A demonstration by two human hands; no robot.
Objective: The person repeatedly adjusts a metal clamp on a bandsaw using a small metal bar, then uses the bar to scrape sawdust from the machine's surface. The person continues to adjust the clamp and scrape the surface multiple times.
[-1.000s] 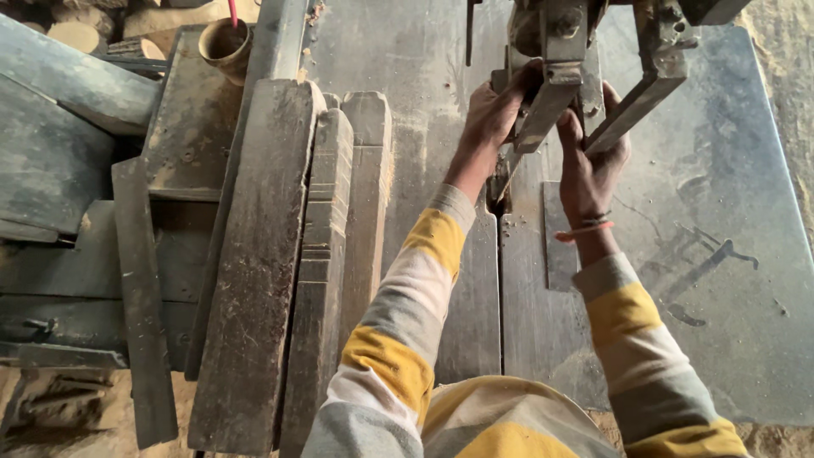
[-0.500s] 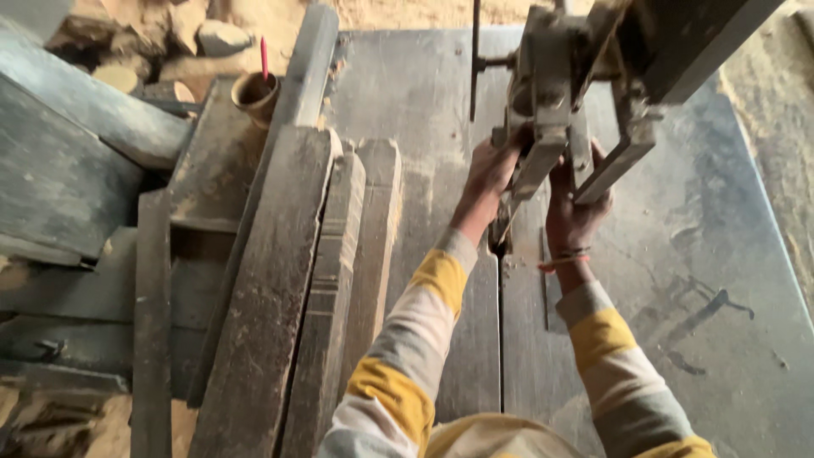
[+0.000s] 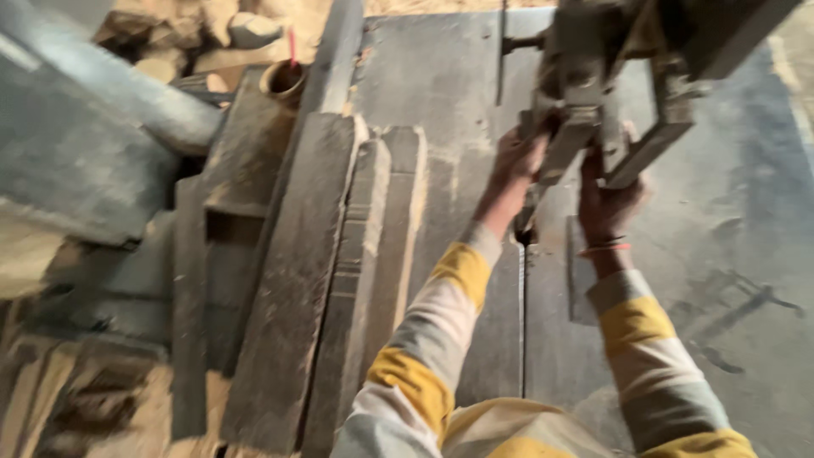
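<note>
Both my hands reach up to a metal saw guide (image 3: 585,102) that hangs over a grey steel saw table (image 3: 746,254). My left hand (image 3: 513,165) wraps its fingers around the lower left part of the guide. My right hand (image 3: 606,203), with a red thread at the wrist, grips the guide's underside from the right. A narrow slot (image 3: 522,322) in the table runs from below the guide towards me. The frame is blurred, so the fingertips are hard to make out.
Several long weathered planks (image 3: 297,280) lie side by side on the left of the table. A brown cup with a red stick (image 3: 284,78) stands behind them. Sawdust and wood scraps (image 3: 246,30) lie at the back left. A thin dark rod (image 3: 502,51) stands left of the guide.
The view has shifted, so the guide and hands sit lower in the frame and more of the far side shows. Both hands have stayed on the guide.
</note>
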